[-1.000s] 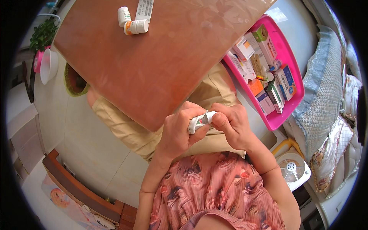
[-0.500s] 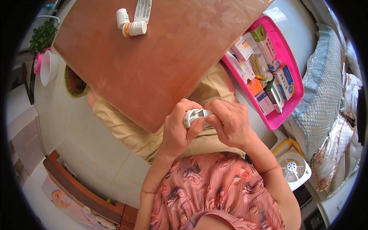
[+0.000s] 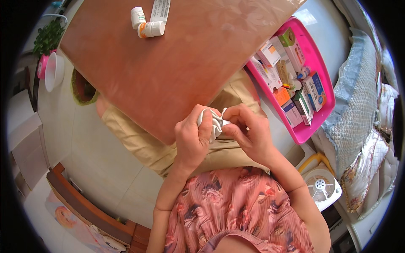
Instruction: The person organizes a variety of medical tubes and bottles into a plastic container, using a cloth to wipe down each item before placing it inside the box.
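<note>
Above my lap, by the near corner of the table, both hands hold a crumpled white bundle [image 3: 216, 126] with many folds; whether it is cloth or thin plastic I cannot tell. My left hand [image 3: 193, 130] is closed round its left side, thumb lying over the folds. On the other side, my right hand [image 3: 249, 130] pinches an end of it between thumb and fingers. Part of the bundle is hidden behind the fingers.
Two white pill bottles, one standing [image 3: 138, 17] and one orange-labelled and lying [image 3: 151, 29], are beside a printed strip [image 3: 160, 10] on the brown table [image 3: 139, 76]. A pink tray [image 3: 301, 137] of medicine boxes is at right. A small white fan [image 3: 322, 187] sits lower right.
The bundle has turned in my hands and now shows more folds, its dark marking gone from sight. My right fingers have shifted from covering its end to a looser pinch.
</note>
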`<act>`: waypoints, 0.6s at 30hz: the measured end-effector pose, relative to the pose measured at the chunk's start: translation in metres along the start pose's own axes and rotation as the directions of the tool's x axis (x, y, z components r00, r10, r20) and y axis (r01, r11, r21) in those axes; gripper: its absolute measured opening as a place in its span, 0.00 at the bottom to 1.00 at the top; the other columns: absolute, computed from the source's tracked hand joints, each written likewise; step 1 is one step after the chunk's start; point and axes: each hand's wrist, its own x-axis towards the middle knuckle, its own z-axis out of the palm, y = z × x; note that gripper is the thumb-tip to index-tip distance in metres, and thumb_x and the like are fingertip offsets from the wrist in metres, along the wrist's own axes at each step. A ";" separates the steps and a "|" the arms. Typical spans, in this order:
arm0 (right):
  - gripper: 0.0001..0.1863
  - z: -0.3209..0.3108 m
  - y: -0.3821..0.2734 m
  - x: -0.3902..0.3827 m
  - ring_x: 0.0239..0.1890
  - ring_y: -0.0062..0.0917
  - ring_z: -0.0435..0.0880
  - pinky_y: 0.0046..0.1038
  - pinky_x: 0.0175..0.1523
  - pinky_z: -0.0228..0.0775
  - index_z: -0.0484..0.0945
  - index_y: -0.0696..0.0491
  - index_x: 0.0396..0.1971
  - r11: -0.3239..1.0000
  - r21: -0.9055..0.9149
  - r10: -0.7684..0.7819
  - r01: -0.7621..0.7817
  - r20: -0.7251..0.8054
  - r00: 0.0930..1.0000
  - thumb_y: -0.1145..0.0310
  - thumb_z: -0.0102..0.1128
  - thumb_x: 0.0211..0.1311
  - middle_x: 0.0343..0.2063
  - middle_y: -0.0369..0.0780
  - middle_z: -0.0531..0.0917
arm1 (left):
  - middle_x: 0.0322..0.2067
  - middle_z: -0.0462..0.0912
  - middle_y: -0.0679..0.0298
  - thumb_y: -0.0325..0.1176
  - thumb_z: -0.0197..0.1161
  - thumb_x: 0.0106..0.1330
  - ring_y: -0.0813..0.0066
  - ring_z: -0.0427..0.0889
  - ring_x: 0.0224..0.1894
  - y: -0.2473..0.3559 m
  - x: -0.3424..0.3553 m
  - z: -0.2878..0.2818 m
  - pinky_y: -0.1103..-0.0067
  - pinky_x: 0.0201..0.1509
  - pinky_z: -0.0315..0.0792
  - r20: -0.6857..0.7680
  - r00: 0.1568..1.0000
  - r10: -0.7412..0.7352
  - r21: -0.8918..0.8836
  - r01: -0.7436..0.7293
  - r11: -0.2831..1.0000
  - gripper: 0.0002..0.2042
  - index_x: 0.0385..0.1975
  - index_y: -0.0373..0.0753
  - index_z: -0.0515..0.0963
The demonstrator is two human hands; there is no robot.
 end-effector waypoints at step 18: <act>0.12 -0.019 0.021 0.000 0.21 0.14 0.76 0.16 0.23 0.66 0.75 0.58 0.39 0.564 0.720 0.275 -0.404 0.298 0.914 0.63 0.55 0.71 0.26 0.39 0.82 | 0.27 0.74 0.72 0.45 0.62 0.69 0.90 0.70 0.27 -0.015 -0.006 0.002 0.87 0.27 0.65 0.216 0.976 -0.003 -0.631 0.142 0.762 0.16 0.37 0.36 0.74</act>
